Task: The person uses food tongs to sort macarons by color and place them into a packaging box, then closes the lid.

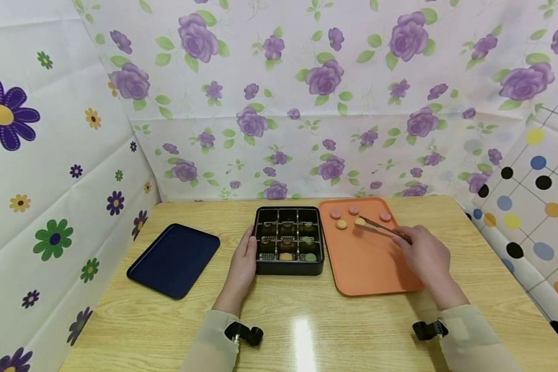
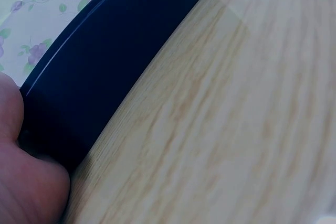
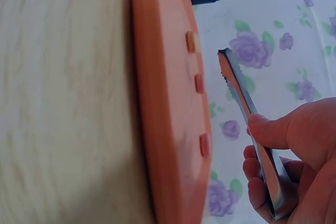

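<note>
My right hand (image 1: 425, 256) grips metal tongs (image 3: 244, 100) over the orange tray (image 1: 376, 268). In the head view the tong tips overlap a small yellow disc (image 1: 360, 221), while in the right wrist view no disc shows between them. Another yellow disc (image 1: 341, 224) and a few pink discs (image 1: 385, 217), macaron-like, lie along the tray's far part. Against the left side of a dark navy box (image 1: 288, 268) rests my left hand (image 1: 244, 258), its fingers along the wall. Green discs (image 1: 310, 257) and a yellow-orange disc (image 1: 285, 256) sit in the box's divided black insert.
A dark navy lid or shallow tray (image 1: 174, 261) lies on the wooden table (image 1: 279, 320), left of the box. Box and orange tray stand side by side. Flowered cloth (image 1: 279, 113) rises behind the table's back edge, with patterned sheets at both sides.
</note>
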`<state>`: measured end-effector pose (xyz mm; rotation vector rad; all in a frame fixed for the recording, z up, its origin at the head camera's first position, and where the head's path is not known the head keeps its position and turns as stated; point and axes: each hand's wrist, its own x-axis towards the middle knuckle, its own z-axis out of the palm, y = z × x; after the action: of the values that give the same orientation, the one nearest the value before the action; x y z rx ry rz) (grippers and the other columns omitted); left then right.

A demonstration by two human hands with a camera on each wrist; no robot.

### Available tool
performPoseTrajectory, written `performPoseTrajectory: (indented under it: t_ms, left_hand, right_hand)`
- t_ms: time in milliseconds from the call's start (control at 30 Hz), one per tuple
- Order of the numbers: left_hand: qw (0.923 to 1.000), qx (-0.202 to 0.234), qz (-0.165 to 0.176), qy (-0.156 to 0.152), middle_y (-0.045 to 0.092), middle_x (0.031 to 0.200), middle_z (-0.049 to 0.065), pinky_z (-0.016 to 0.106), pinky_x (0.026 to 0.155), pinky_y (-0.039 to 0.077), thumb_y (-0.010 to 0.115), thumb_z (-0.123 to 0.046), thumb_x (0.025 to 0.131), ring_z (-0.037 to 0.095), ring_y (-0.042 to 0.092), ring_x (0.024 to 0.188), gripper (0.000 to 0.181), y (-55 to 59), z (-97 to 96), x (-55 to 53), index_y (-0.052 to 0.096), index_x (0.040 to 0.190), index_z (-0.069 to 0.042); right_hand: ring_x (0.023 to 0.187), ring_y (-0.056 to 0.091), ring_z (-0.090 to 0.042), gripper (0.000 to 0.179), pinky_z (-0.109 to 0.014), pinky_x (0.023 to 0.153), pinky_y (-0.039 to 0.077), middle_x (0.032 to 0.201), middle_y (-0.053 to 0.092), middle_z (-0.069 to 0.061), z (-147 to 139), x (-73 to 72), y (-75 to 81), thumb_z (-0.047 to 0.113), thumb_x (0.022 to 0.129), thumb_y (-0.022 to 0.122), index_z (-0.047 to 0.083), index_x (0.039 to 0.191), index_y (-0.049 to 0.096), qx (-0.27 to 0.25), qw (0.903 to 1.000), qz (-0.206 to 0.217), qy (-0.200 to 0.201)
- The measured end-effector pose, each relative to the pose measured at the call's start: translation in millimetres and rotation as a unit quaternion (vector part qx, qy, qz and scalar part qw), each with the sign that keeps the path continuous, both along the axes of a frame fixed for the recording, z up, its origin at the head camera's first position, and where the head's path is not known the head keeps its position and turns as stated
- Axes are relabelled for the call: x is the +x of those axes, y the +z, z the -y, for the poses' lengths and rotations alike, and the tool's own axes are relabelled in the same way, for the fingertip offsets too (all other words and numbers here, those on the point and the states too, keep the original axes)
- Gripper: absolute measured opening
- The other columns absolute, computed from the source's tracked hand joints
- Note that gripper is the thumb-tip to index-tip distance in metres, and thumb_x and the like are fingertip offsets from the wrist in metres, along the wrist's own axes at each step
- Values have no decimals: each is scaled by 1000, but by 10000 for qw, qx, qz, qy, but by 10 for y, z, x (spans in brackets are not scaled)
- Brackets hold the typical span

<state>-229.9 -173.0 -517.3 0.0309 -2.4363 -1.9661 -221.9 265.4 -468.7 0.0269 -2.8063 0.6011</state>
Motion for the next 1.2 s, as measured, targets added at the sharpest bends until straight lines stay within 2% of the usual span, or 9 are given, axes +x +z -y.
performPoseTrajectory:
  t_ms: [300,533,733,933,1200]
  left_hand:
    - [10000,0,7,20,20,183,6,63,132,21,35,-47,123,36,20,167,61,-9,-2,-9,23,179,-25]
    - [10000,1,34,24,21,183,5,63,132,22,35,-47,123,36,21,167,62,-14,-1,-14,23,179,-26]
    - [10000,9,17,-1,20,183,5,63,132,21,34,-48,123,36,20,167,62,-19,6,-10,22,179,-26]
    - [10000,17,31,-24,19,183,3,63,132,21,34,-51,122,35,20,167,62,-5,10,4,23,179,-31]
    - [10000,36,22,-19,20,183,4,63,132,21,35,-52,121,35,20,167,64,-12,16,-2,23,179,-27]
  right_hand:
    - [75,64,-26,32,-40,56,45,104,69,-15,139,68,164,27,108,77,7,133,80,-4,9994,-286,200]
    - [74,63,-25,35,-39,56,44,106,69,-15,260,93,254,27,108,77,7,136,78,-61,9991,-308,295]
    - [77,65,-26,34,-39,57,45,108,70,-15,352,82,262,27,107,78,8,135,79,-90,9990,-275,351]
    - [80,68,-28,29,-40,58,47,114,72,-18,443,85,250,24,107,79,9,132,81,-125,9975,-375,586]
    - [89,75,-31,27,-44,61,54,115,77,-15,623,72,260,22,106,79,11,131,81,-231,9952,-413,855]
